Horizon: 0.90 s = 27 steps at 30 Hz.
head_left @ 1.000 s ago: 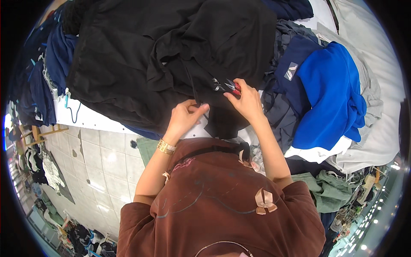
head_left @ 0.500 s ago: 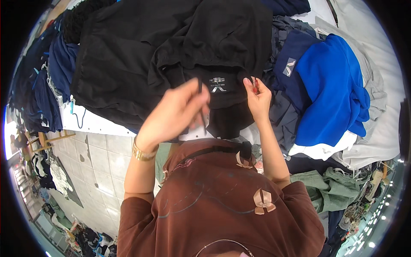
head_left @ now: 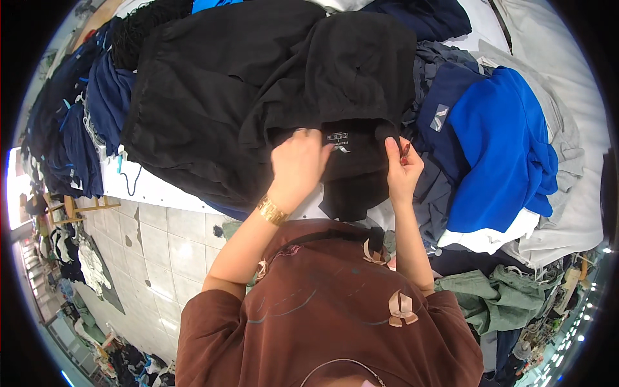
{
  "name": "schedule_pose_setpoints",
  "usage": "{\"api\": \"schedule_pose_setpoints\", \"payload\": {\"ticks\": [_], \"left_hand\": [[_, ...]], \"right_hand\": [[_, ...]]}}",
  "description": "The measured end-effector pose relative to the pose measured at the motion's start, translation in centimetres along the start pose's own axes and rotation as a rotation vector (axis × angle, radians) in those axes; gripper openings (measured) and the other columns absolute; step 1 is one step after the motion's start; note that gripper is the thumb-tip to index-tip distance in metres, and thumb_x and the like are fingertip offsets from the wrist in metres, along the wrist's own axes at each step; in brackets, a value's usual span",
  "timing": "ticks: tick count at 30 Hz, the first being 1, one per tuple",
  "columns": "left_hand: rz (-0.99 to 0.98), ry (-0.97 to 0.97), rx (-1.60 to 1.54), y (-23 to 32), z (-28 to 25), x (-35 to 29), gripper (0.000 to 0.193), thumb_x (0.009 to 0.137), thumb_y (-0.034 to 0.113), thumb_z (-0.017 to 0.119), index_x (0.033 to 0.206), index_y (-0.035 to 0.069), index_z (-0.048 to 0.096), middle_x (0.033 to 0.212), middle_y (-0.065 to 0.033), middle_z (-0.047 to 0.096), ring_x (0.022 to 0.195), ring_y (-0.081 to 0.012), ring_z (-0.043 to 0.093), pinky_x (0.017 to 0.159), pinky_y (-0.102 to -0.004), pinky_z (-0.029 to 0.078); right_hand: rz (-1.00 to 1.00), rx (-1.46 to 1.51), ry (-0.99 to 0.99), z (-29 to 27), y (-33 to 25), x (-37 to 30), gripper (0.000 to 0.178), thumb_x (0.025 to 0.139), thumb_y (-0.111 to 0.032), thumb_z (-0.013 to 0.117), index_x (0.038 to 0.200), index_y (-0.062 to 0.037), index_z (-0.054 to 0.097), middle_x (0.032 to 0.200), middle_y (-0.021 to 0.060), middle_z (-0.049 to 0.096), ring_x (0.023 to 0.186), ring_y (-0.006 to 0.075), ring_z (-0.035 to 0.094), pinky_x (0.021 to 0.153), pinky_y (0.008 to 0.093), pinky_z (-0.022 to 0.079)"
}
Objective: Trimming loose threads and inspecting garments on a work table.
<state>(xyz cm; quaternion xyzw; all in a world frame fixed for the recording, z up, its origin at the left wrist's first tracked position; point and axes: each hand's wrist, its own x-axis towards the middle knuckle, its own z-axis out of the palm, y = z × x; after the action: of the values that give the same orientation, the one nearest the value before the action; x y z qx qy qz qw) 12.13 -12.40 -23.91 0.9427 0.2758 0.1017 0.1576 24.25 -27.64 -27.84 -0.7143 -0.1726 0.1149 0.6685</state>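
A black hooded garment (head_left: 206,97) lies spread over the table, its neck opening toward me and a pale printed mark inside the collar. My left hand (head_left: 300,164), with a gold watch (head_left: 273,211) at the wrist, is closed on the left side of the neck opening; its fingertips are partly hidden. At the right side of the opening, my right hand (head_left: 403,161) pinches the collar edge between thumb and fingers. A small red and dark object (head_left: 405,153) is tucked in that hand, too covered to tell its kind.
To the right lie a bright blue garment (head_left: 503,148), a navy one (head_left: 445,106) with a silvery patch, and grey cloth (head_left: 431,187). Navy garments (head_left: 106,97) are heaped at the left. Green cloth (head_left: 509,293) hangs lower right. Beyond the table's near-left edge is a tiled floor (head_left: 174,238).
My left hand has moved up and right onto the collar from a blurred position above it; the dark strip by its fingers no longer shows. My right hand keeps its pinch.
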Motion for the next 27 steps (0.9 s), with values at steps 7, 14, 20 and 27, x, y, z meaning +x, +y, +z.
{"api": "schedule_pose_setpoints", "payload": {"ticks": [7,14,20,27], "left_hand": [[-0.115,-0.183,0.266,-4.4,0.5,-2.4,0.034,0.083,0.033,0.066,0.081,0.001,0.055,0.070,-0.0122,0.060,0.066,-0.0260,0.066,0.051,-0.0325,0.051],[-0.338,-0.219,-1.607,-0.3,0.8,1.1,0.031,0.099,0.022,0.044,0.106,-0.005,0.057,0.093,-0.0099,0.063,0.084,-0.0187,0.066,0.069,-0.0243,0.054],[0.124,-0.164,-0.635,-0.3,4.6,0.0,0.023,0.085,0.019,0.060,0.093,-0.002,0.066,0.093,-0.0237,0.062,0.084,-0.0387,0.060,0.078,-0.0412,0.049],[0.199,0.249,-0.235,-0.7,1.1,1.0,0.027,0.071,0.011,0.072,0.094,0.009,0.058,0.091,-0.0073,0.056,0.088,-0.0270,0.054,0.071,-0.0367,0.048]], "right_hand": [[0.005,0.102,0.018,0.9,-0.5,0.0,0.019,0.088,-0.015,0.066,0.093,0.0030,0.065,0.075,-0.0082,0.053,0.067,0.0005,0.041,0.060,0.0166,0.031],[0.010,-0.046,0.008,0.7,0.1,-0.3,0.022,0.088,-0.020,0.066,0.093,0.0019,0.066,0.071,-0.0087,0.053,0.063,0.0002,0.039,0.057,0.0161,0.031],[0.053,0.070,0.030,0.8,0.3,-0.1,0.021,0.088,-0.019,0.066,0.092,0.0017,0.065,0.072,-0.0084,0.054,0.066,0.0003,0.042,0.060,0.0163,0.034],[0.078,0.170,0.010,0.3,1.0,-0.1,0.019,0.091,-0.017,0.062,0.095,0.0017,0.062,0.078,-0.0063,0.055,0.072,0.0027,0.044,0.069,0.0170,0.036]]}}
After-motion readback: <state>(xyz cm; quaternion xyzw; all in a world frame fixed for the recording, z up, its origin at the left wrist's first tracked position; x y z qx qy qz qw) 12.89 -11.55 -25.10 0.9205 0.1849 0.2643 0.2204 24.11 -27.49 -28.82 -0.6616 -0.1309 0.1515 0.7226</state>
